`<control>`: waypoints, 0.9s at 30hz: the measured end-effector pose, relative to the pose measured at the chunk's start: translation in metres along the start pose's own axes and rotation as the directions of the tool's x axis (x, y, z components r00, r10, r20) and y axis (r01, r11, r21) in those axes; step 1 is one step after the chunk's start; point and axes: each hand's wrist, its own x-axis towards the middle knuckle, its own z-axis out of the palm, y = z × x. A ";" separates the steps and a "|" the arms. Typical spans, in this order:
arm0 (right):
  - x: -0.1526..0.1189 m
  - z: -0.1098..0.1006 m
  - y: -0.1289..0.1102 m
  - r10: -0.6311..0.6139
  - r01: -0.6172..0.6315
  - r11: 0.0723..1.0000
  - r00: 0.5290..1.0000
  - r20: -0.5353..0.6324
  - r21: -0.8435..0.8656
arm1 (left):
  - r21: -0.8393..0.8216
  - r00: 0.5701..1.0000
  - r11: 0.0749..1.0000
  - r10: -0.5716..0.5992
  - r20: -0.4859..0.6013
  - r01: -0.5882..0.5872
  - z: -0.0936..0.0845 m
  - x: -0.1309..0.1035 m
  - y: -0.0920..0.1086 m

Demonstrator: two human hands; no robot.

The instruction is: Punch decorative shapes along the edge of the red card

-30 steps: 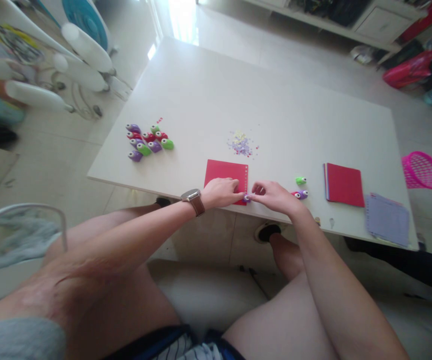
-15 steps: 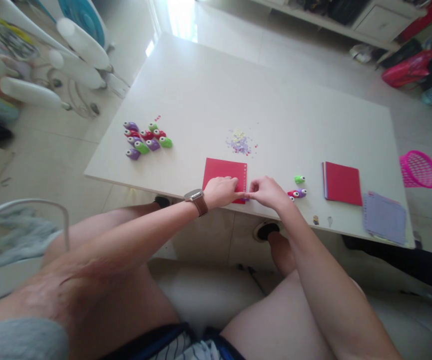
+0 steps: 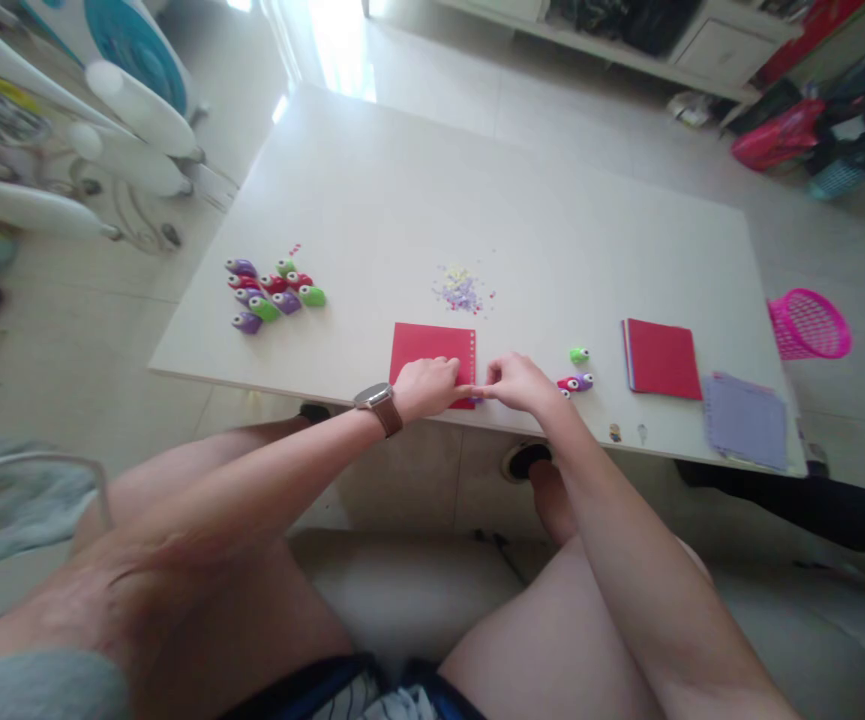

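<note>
The left hand [image 3: 426, 386] is laid over the near part of a red sheet [image 3: 432, 343], with its thumb stretched toward four o'clock. The right hand [image 3: 513, 382] is placed just beyond, fingers curled, its fingertips brought close to that thumb. Between them a small purple tool [image 3: 477, 400] is mostly hidden at the sheet's four o'clock corner; whether it is gripped by either of the hands cannot be told. The sheet is set near the close edge of the white surface [image 3: 537, 220], and a row of holes [image 3: 472, 350] is seen along its three o'clock side.

From the sheet, a scatter of tiny paper bits [image 3: 460, 290] is found at one o'clock and a cluster of purple, red and green tools [image 3: 274, 300] at ten. At three o'clock a green tool [image 3: 578, 355] is placed, with a red stack [image 3: 663, 359] farther out. Purple sheets [image 3: 745, 420] are seen just past three, beyond the stack.
</note>
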 end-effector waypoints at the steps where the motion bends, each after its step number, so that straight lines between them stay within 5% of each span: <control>1: -0.002 -0.004 0.003 -0.001 0.001 1.000 1.000 -0.001 0.007 | 0.001 1.000 1.000 0.018 -0.001 -0.018 0.000 0.000 -0.002; 9: -0.013 -0.015 0.029 -0.040 0.044 0.999 0.988 -0.148 0.023 | 0.095 0.991 0.987 0.131 -0.029 -0.128 0.009 -0.004 -0.011; 17: -0.011 0.000 0.013 -0.111 0.104 0.991 0.990 -0.085 -0.086 | 0.101 0.986 0.983 0.159 -0.058 -0.153 0.016 -0.003 -0.013; 21: -0.014 -0.010 0.019 -0.070 0.048 0.989 0.985 -0.157 -0.139 | 0.089 0.990 0.989 0.127 -0.060 -0.122 0.015 -0.005 -0.013; 27: -0.016 -0.008 0.032 -0.039 0.024 0.984 0.996 -0.080 -0.177 | 0.093 0.993 0.989 0.117 -0.018 -0.115 0.011 -0.004 -0.018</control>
